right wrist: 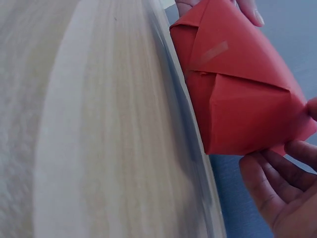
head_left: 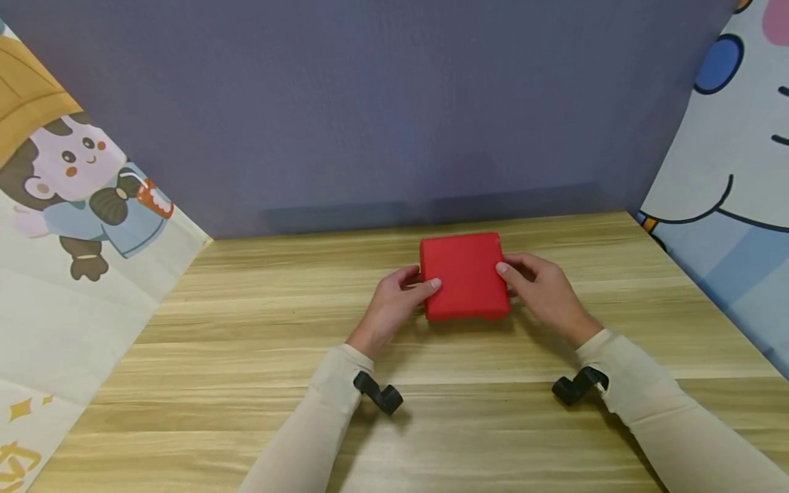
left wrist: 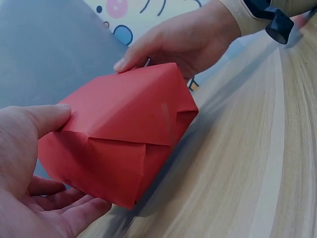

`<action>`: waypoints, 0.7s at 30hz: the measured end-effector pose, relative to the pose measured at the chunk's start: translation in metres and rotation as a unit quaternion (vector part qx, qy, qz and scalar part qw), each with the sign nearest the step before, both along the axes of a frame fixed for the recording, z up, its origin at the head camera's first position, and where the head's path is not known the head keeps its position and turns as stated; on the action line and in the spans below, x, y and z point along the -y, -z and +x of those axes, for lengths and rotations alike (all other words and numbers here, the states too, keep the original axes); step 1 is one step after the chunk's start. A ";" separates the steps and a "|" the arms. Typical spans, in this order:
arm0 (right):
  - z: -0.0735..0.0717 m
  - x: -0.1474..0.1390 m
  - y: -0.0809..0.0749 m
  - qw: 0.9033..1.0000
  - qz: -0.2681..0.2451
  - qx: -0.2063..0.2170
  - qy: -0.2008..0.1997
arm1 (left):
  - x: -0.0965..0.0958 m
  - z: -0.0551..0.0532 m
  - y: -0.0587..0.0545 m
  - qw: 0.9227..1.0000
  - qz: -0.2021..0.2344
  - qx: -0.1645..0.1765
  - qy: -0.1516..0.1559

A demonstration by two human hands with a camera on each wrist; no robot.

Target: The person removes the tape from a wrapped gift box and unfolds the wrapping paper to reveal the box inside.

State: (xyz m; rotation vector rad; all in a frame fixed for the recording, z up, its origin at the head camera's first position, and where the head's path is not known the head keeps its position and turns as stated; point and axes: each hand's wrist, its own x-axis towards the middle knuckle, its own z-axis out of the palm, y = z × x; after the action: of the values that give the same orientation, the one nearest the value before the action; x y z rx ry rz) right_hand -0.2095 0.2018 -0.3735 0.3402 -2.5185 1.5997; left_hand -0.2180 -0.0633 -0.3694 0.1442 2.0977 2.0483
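Note:
A box wrapped in red paper (head_left: 465, 277) is held between both hands at the middle of the table. On its left side my left hand (head_left: 392, 301) grips it, thumb on the top face and fingers below. The right hand (head_left: 545, 291) holds the opposite side the same way, its thumb at the top edge. In the left wrist view the folded paper end of the red box (left wrist: 124, 119) faces the camera. A strip of clear tape (right wrist: 210, 53) shows on the wrapping in the right wrist view. The underside of the box is hidden.
The wood-grain table (head_left: 246, 356) spreads around both arms. Behind it stands a grey-blue panel (head_left: 382, 116). Cartoon-printed panels flank the table at left (head_left: 80, 287) and right (head_left: 727, 226). Each wrist wears a black camera mount.

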 end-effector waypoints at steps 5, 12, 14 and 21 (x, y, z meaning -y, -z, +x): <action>0.000 0.001 0.000 1.000 -0.001 -0.007 -0.002 | 0.002 0.000 0.000 1.000 0.000 -0.010 0.016; 0.000 0.001 -0.003 1.000 -0.012 -0.012 -0.002 | 0.004 0.000 0.000 0.999 -0.008 -0.022 0.030; 0.000 0.001 -0.005 1.000 -0.017 -0.016 0.000 | 0.004 0.000 0.000 0.999 -0.018 -0.026 0.034; 0.004 0.000 -0.007 0.999 -0.013 -0.041 0.011 | 0.002 0.002 0.000 0.997 -0.012 -0.029 0.064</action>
State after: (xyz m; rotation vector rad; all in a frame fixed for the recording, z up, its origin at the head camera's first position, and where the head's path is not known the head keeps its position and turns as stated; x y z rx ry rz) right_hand -0.2052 0.2016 -0.3668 0.3675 -2.4308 1.5747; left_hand -0.2159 -0.0654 -0.3697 0.3297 2.0888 1.9664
